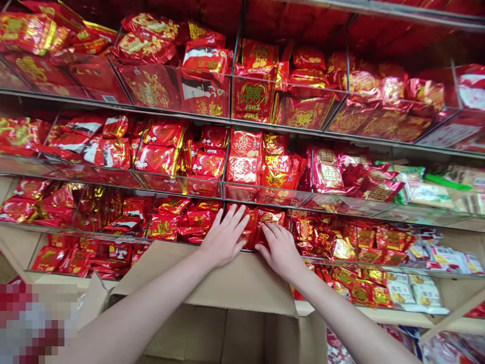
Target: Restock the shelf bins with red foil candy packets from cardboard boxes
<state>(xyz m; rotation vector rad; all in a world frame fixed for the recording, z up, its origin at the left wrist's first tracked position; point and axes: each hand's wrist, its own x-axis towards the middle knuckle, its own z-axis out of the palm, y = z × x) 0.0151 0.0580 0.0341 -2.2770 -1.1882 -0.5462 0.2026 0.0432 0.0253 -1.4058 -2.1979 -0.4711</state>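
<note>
My left hand (pixel 224 236) reaches over the cardboard flap to a lower shelf compartment. Its fingers are spread and lie flat at the front edge, against red packets (pixel 250 230). Beside it, my right hand (pixel 279 248) rests with its fingers stretched forward and slightly bent on a shiny red and gold packet (pixel 270 217) in the same compartment. Neither hand is closed around anything that I can see. Below both wrists is the raised flap of an open cardboard box (pixel 212 283). Part of the packets is hidden under my fingers.
Tiered shelves with clear dividers hold many red and gold packets (pixel 151 91). White packets (pixel 413 290) lie at the lower right, and a green strip (pixel 449 182) lies among pale packets at the right. A blurred-out patch covers the lower left corner.
</note>
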